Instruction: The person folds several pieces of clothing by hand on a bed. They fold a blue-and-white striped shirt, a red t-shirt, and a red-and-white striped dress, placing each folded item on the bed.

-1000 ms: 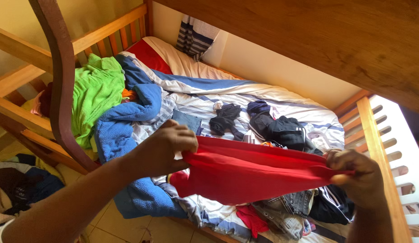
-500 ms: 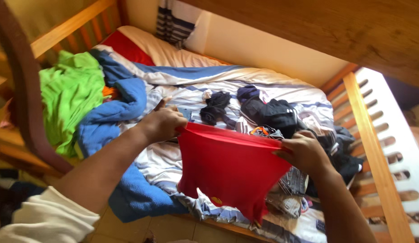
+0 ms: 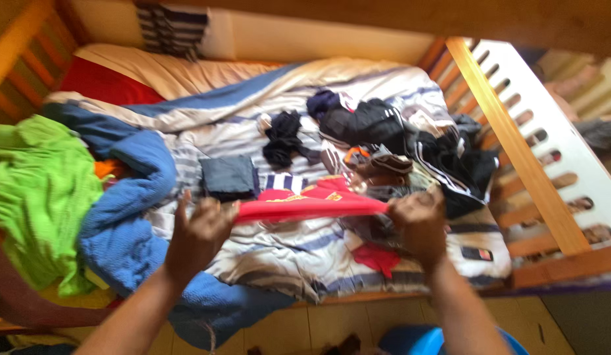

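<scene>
Both hands gripped the red garment (image 3: pixel 312 205), the left hand (image 3: pixel 199 233) at one end and the right hand (image 3: pixel 417 220) at the other, fingers closed on the cloth. Compared with half a second earlier, when the garment hung down as a broad panel between the hands, it had been brought up into a narrow, flattened band stretched level across the striped bedding (image 3: pixel 286 246), and it lay lower and nearer the mattress than before. That suggested the fold was being made: the hanging half appeared gathered onto the upper half, so the piece seemed close to a folded state, though blur hid the exact layering. The view had also swung over the bed, so the dark clothes pile (image 3: pixel 384 131) sat just beyond the garment and a folded blue-grey piece (image 3: pixel 228 176) lay just behind the left hand. The blue fleece blanket (image 3: pixel 131 204) and green cloth (image 3: pixel 29 190) stayed at the left, the wooden rail (image 3: pixel 516 144) at the right.
</scene>
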